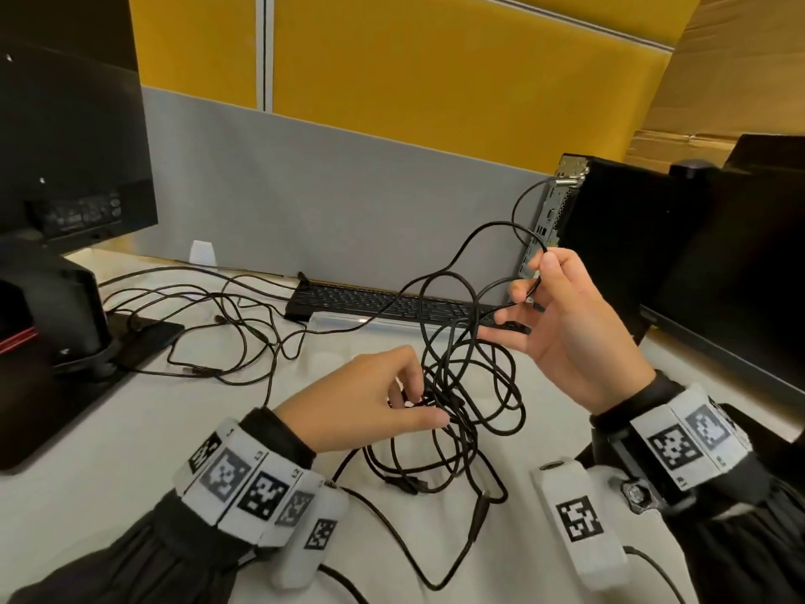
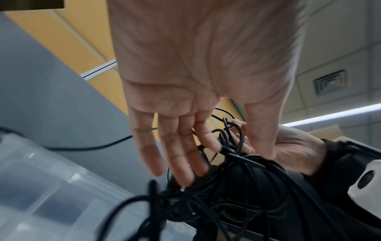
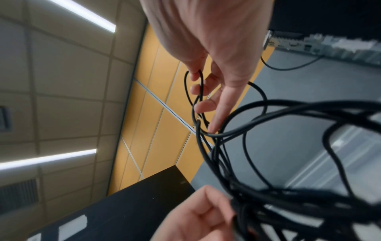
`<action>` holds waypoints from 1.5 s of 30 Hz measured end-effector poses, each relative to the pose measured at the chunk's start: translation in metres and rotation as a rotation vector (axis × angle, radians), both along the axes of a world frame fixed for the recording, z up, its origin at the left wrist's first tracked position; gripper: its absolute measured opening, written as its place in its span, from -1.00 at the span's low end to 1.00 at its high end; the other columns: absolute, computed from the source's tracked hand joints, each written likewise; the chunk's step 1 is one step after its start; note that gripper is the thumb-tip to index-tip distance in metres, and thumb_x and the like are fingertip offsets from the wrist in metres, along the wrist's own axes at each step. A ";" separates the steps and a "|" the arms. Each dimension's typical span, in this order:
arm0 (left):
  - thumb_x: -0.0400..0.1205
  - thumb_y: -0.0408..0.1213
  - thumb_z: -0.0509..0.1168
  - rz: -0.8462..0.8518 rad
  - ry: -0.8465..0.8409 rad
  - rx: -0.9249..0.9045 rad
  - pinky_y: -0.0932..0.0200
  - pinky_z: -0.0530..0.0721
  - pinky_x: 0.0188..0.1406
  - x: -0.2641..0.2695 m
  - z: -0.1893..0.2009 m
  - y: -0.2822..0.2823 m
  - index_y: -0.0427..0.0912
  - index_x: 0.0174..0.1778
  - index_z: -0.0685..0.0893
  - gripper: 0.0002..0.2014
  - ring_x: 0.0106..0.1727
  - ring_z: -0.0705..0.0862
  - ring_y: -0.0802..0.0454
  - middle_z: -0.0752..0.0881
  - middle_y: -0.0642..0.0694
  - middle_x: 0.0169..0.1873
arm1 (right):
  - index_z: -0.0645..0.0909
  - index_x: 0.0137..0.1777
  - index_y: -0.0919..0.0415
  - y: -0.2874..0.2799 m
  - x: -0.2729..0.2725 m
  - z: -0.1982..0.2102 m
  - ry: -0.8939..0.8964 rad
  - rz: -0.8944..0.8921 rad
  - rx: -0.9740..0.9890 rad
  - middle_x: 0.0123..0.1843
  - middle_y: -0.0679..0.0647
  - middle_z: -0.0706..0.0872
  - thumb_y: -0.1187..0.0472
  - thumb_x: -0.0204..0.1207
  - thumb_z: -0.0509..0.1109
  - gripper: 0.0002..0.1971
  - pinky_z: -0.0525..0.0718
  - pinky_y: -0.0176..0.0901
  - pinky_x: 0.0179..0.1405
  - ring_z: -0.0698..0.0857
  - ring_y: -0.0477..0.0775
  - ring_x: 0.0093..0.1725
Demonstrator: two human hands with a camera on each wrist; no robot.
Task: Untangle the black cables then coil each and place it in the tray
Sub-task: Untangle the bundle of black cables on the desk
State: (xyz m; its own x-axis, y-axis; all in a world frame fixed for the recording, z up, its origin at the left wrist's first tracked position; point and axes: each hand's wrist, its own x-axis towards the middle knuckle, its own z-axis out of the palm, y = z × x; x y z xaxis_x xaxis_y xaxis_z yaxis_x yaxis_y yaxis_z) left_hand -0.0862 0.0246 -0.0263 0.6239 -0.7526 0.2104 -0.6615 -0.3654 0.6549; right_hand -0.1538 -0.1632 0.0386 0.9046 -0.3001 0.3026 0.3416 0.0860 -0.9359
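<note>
The right hand [image 1: 570, 329], raised at two o'clock, pinches a strand of the thin black tangled cables [image 1: 468, 385]; the left hand [image 1: 366, 405] at six o'clock grips the knot hanging above the white surface [image 1: 109, 451]. Nothing looks coiled yet; untangling appears barely begun, and the clear plastic tray [image 2: 41, 187] waits.

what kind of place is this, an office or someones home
Most likely an office workstation: a desk backed by a grey and yellow partition, with a keyboard, a monitor and a small desktop computer. The wrist views show a tiled ceiling with strip lights.
</note>
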 end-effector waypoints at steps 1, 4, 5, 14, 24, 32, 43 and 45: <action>0.44 0.13 0.42 0.010 0.034 -0.029 0.15 0.68 -0.05 0.001 -0.001 -0.001 0.02 -0.10 0.51 -0.67 -0.12 0.67 0.21 0.69 0.12 -0.13 | 0.40 -0.05 0.10 0.002 0.002 0.000 0.001 0.014 0.023 -0.33 0.02 0.53 0.07 0.70 0.08 -0.84 0.76 0.09 -0.24 0.67 0.03 -0.38; 0.45 -0.05 0.47 -0.005 0.211 -0.195 0.15 0.67 0.06 0.003 -0.004 -0.005 -0.06 -0.09 0.49 -0.69 -0.11 0.71 0.26 0.75 0.06 -0.11 | 0.41 -0.08 0.10 0.008 0.007 0.000 0.013 0.052 0.084 -0.34 0.04 0.51 0.09 0.71 0.07 -0.82 0.75 0.08 -0.25 0.65 0.06 -0.37; 0.46 -0.12 0.48 0.000 0.287 -0.260 0.16 0.67 0.06 0.004 -0.006 -0.006 -0.08 -0.09 0.49 -0.71 -0.11 0.71 0.22 0.76 0.01 -0.12 | 0.40 -0.09 0.10 0.010 0.007 0.000 0.016 0.061 0.098 -0.34 0.04 0.51 0.09 0.72 0.07 -0.82 0.75 0.07 -0.25 0.65 0.06 -0.37; 0.55 -0.47 0.37 0.084 0.498 -0.512 0.31 0.66 -0.27 0.004 -0.007 -0.011 -0.16 -0.01 0.55 -0.81 -0.30 0.65 0.15 0.65 -0.07 -0.23 | 0.42 -0.10 0.11 0.015 0.008 0.000 0.018 0.055 0.121 -0.35 0.04 0.52 0.10 0.72 0.08 -0.81 0.76 0.18 -0.12 0.65 0.06 -0.37; 0.61 -0.55 0.22 -0.080 0.921 -0.687 0.21 0.72 -0.32 0.012 0.004 0.004 -0.24 0.03 0.54 -0.83 -0.35 0.72 0.07 0.66 -0.19 -0.26 | 0.46 -0.05 0.16 0.005 0.000 0.001 -0.037 -0.082 -0.081 -0.40 -0.01 0.35 0.13 0.70 0.10 -0.83 0.76 -0.06 -0.13 0.36 -0.10 -0.42; 0.54 -0.54 0.24 -0.109 1.040 -0.771 0.20 0.74 -0.34 0.015 0.004 0.008 -0.21 0.15 0.57 -0.70 -0.34 0.74 0.05 0.66 -0.20 -0.20 | 0.47 0.06 0.14 -0.013 0.001 -0.012 -0.004 -0.261 -0.302 -0.17 0.06 0.52 0.19 0.65 0.23 -0.94 0.75 -0.09 -0.26 0.55 -0.09 -0.30; 0.57 -0.63 0.20 -0.004 0.947 -0.958 0.18 0.76 -0.30 0.010 0.000 -0.003 -0.23 0.10 0.51 -0.73 -0.28 0.78 0.02 0.57 -0.15 -0.32 | 0.42 -0.10 -0.10 0.035 -0.010 -0.053 0.193 -0.011 -1.065 -0.29 -0.11 0.67 -0.10 0.44 0.43 -0.76 0.58 -0.19 -0.25 0.61 -0.10 -0.31; 0.59 -0.62 0.19 -0.002 0.940 -0.969 0.14 0.78 -0.27 0.010 0.001 -0.002 -0.23 0.10 0.51 -0.74 -0.29 0.77 0.02 0.58 -0.16 -0.34 | 0.39 -0.17 -0.12 0.031 -0.006 -0.056 0.193 -0.017 -1.064 -0.31 -0.10 0.69 0.09 0.51 0.38 -0.81 0.55 -0.18 -0.25 0.61 -0.05 -0.30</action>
